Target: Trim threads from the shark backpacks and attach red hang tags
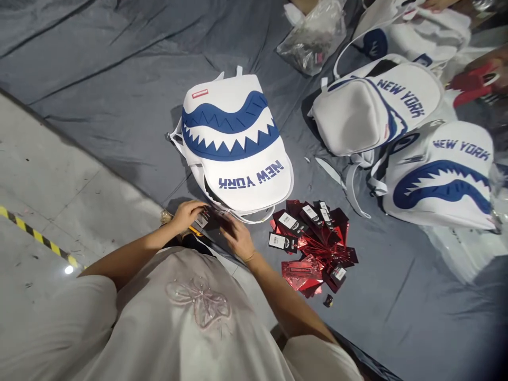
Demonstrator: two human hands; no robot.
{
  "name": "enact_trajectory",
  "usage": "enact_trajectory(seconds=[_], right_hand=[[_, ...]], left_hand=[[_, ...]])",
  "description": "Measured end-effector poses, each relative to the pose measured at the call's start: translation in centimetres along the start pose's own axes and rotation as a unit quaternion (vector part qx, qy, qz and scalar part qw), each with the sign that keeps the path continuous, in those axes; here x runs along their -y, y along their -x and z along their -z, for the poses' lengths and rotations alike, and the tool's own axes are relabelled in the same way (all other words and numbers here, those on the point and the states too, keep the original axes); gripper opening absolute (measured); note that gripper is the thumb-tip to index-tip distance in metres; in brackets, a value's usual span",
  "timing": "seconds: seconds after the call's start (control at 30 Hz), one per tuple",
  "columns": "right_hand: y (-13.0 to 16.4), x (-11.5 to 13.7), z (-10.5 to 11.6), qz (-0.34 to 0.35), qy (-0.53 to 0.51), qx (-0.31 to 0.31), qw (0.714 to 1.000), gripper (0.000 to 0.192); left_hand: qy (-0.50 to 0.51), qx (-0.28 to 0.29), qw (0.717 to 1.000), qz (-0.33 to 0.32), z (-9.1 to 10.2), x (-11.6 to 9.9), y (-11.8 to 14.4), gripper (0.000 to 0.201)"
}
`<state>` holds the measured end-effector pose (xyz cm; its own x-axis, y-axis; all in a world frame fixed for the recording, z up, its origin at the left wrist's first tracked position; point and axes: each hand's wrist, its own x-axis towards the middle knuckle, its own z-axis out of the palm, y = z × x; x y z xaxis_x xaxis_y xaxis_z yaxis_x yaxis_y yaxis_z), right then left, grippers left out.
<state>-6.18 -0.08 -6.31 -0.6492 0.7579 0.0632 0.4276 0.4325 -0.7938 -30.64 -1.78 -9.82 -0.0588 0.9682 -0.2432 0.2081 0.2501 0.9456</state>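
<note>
A white backpack [234,127] with a blue shark-mouth pattern and "NEW YORK" lettering lies in front of me, the lettering end toward my body. Just below its near left edge, my left hand [186,216] is closed, fingers pinched on a small dark hang tag [202,218] with a pale label. My right hand [239,239] is close by at the near edge of the backpack, fingers curled together; whatever they grip is hidden. Right of that hand lies a fanned pile of red and black hang tags [327,254], several with white barcode labels.
More white backpacks [440,174] lie to the right, beside clear plastic bags [317,37]. Another person's hand [436,4] shows at the top right, near a red object [472,84]. A grey sheet [119,63] covers the work surface; its edge borders a pale floor [43,159] with striped tape.
</note>
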Motion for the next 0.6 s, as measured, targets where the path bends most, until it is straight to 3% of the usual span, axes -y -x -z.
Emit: enact_trajectory(seconds=[0.1,0.17,0.33,0.6], right_hand=[[-0.4,-0.4,1.3,0.139,0.091,0.17,0.971,0.027],[-0.8,-0.8,2.1,0.151,0.148,0.193,0.958,0.027],[-1.6,-1.5,2.8,0.049,0.13,0.117,0.983,0.025],[-2.5,0.5,0.3,-0.078,-0.024,-0.054,0.995,0.027]], left_hand=[[0.082,0.044,0.995,0.037,-0.6,0.3,-1.4,0.016],[0.103,0.045,0.992,0.054,-1.0,0.4,-2.0,0.015],[0.133,0.087,0.984,0.076,-0.5,0.0,-2.1,0.011],[0.181,0.19,0.959,0.104,0.2,-2.2,-0.1,0.026]])
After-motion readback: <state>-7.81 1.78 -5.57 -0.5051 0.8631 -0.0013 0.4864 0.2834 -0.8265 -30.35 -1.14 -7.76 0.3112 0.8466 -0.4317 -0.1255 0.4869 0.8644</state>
